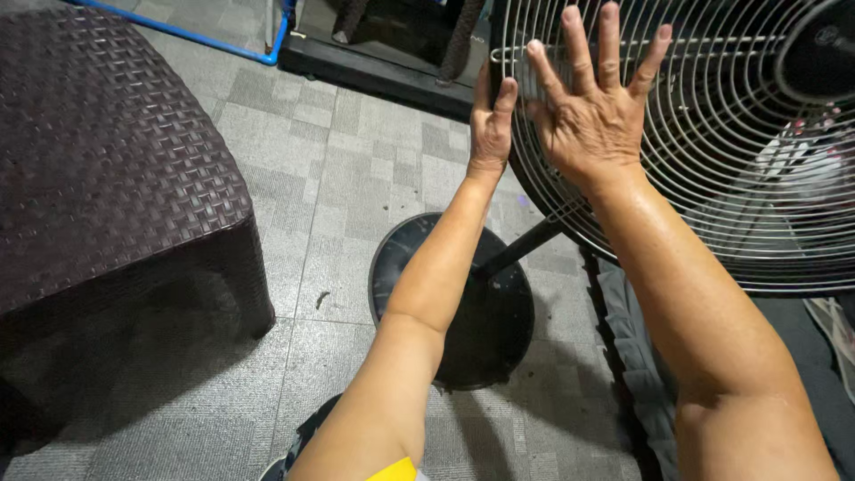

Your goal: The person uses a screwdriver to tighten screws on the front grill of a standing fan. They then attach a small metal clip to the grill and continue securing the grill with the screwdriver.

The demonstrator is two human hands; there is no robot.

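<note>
Both hands [588, 116] flat on fan grille [730, 169].

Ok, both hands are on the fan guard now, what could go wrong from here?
1. The right hand lies flat with its fingers spread on the wire guard; a fingertip could slip between the wires.
2. The left hand only touches the guard's edge, with no real grip, so the tilted fan could tip on its round base.

Both your arms reach out far and straight. Your right hand [595, 111] is flat, fingers spread wide apart. Your left hand [491, 123] stands on edge just beside it, fingers together.
</note>
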